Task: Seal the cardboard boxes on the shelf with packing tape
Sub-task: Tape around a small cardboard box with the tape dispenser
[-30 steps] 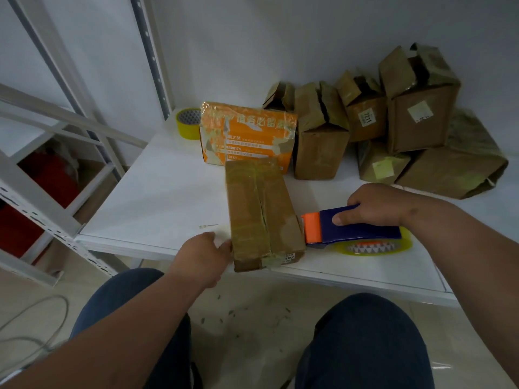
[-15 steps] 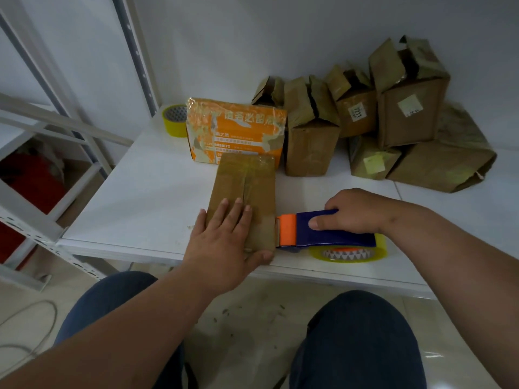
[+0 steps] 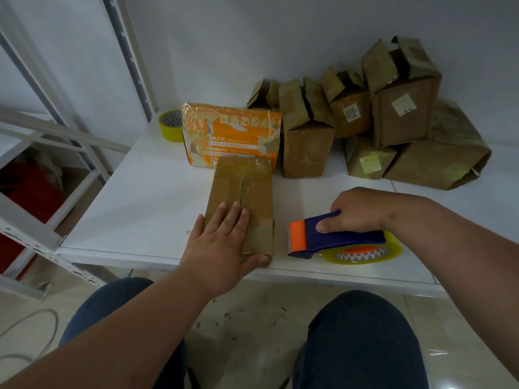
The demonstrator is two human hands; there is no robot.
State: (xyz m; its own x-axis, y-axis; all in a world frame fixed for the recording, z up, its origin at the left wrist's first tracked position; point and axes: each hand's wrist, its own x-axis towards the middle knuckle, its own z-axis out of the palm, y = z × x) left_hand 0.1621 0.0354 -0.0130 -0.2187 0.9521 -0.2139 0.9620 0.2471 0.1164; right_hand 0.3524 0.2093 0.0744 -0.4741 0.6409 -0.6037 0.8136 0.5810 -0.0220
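Note:
A flat brown cardboard box (image 3: 247,186) lies lengthwise on the white shelf (image 3: 134,209), its near end at the front edge. My left hand (image 3: 222,242) rests flat on the box's near half, fingers straight, thumb against the near end. My right hand (image 3: 359,211) grips a blue and orange tape dispenser (image 3: 334,237) with a yellowish tape roll (image 3: 362,254). The dispenser stands on the shelf just right of the box, a small gap between them.
Against the back wall stand an orange printed box (image 3: 233,133), several brown boxes with open flaps (image 3: 306,130) and a crumpled brown package (image 3: 441,158). A spare yellow tape roll (image 3: 170,124) sits at the back left. Shelf posts rise on the left.
My left hand moved from the box's near left corner onto its top and pressed it flat. The dispenser drew slightly away to the right of the box.

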